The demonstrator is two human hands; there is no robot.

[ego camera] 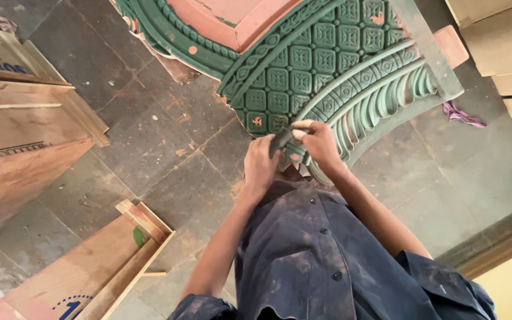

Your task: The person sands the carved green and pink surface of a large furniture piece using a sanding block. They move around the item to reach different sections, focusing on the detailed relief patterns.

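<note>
Both hands meet at the near edge of a large carved panel [303,65], painted green over a reddish base, which lies flat on the floor and spreads away from the person. The left hand [260,166] is closed around the dark blade [282,140] of a chisel-like tool. The right hand [320,144] is closed around the same tool's pale handle [302,125], which shows just above its fingers. The two hands sit side by side, nearly touching.

The tool's long axis runs on a slant between the two grips: the handle end is up and toward the right hand, the blade down and toward the left hand. Its working tip is hidden behind the left hand, so contact with the carving cannot be confirmed.

From the grip, the panel lies directly ahead and slightly to the right. The nearest carved feature is the curved band of fluted leaves [380,98], just beyond the right hand's knuckles; the grid of square rosettes [285,83] sits just beyond the left hand. The right hand is the nearer of the two to the fluted band.

Wooden crates [25,118] stand well off to the left of the grip, and an open wooden box [96,266] lies behind and left, well apart from both hands.
</note>
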